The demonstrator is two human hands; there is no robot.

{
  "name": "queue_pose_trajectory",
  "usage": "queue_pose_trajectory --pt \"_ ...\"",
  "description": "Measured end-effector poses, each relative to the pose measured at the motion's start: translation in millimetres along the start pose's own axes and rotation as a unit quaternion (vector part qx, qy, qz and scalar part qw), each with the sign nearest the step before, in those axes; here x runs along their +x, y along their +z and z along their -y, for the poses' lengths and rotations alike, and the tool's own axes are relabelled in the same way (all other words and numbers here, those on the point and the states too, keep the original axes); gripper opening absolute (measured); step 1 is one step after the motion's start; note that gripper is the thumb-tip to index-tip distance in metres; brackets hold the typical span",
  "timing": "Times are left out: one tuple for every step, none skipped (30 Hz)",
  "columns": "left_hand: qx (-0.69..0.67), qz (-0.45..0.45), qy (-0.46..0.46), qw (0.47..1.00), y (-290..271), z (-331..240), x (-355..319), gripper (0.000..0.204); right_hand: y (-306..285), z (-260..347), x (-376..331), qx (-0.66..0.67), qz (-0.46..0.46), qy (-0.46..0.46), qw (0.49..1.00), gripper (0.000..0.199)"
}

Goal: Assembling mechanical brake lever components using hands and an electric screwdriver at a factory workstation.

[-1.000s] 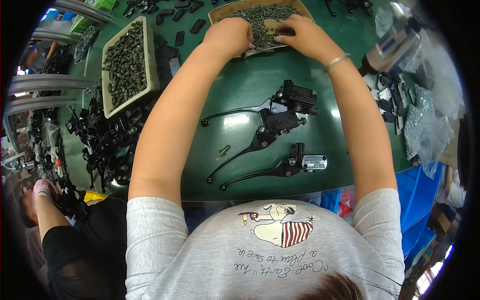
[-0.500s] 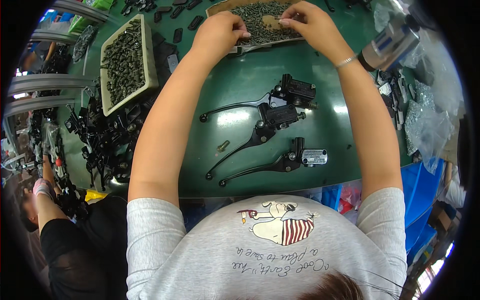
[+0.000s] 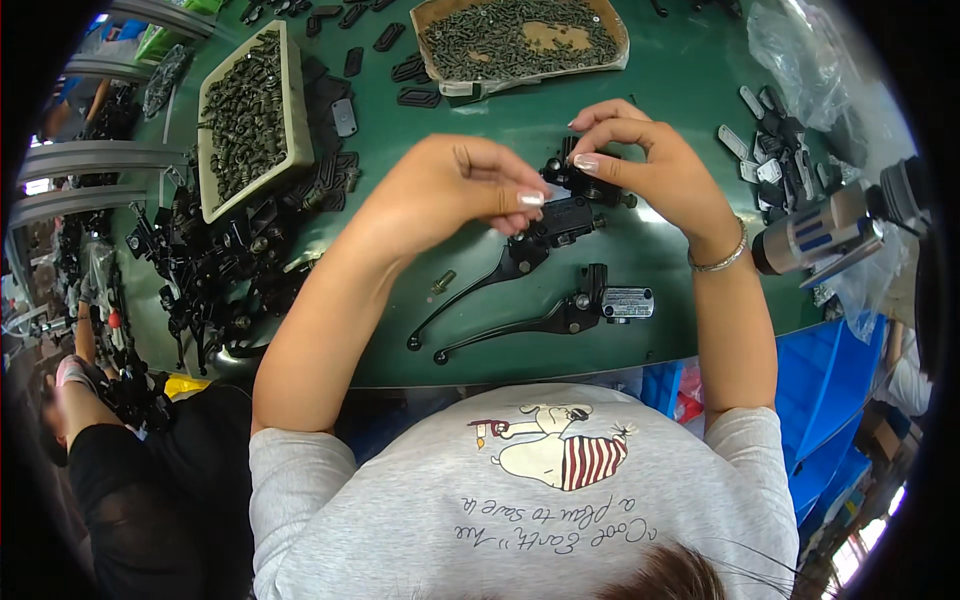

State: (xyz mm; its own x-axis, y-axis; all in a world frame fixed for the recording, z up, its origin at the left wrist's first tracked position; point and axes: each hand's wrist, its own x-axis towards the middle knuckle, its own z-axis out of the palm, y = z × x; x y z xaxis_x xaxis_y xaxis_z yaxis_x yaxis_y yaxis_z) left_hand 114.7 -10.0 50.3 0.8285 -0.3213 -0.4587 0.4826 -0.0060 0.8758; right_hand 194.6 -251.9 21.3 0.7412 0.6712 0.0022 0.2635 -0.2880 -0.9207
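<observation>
Three black brake lever assemblies lie on the green table in front of me. My left hand [image 3: 465,190] hovers over the levers of the two farther ones, its thumb and fingers pressed together. It covers most of the far assembly's lever. Above the far assembly's cylinder [image 3: 598,185], my right hand [image 3: 655,170] pinches with thumb and index finger. Whatever either hand holds is too small or hidden to make out. The middle brake lever assembly [image 3: 565,222] shows below my left fingers. Nearest me is a brake lever assembly [image 3: 628,302] with a silvery cap. A loose bolt [image 3: 443,282] lies left of them.
A shallow cardboard box [image 3: 470,88] of small screws stands at the back. On the left are a pale tray [image 3: 295,120] of bolts and a heap of black parts [image 3: 220,270]. A power screwdriver [image 3: 825,230] hangs at right, near metal plates [image 3: 770,150]. Another person's arm [image 3: 85,405] shows far left.
Both hands have left the screw box and come toward me, over the farther brake lever assemblies. The power screwdriver at right has shifted nearer to me.
</observation>
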Motion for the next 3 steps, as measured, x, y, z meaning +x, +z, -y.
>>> queue_pose_trajectory --pt "0.0 -0.002 -0.001 1.0 1.6 3.3 -3.2 0.02 1.1 0.1 -1.3 0.072 0.008 0.061 0.996 0.012" --pt "-0.015 0.014 -0.017 1.0 3.7 6.8 -5.2 0.02 2.4 0.4 -3.3 0.142 0.016 0.121 0.982 0.012" --pt "-0.029 0.029 -0.033 0.999 5.6 10.1 -5.8 0.02 3.5 0.2 -3.5 0.144 0.017 0.121 0.982 0.012"
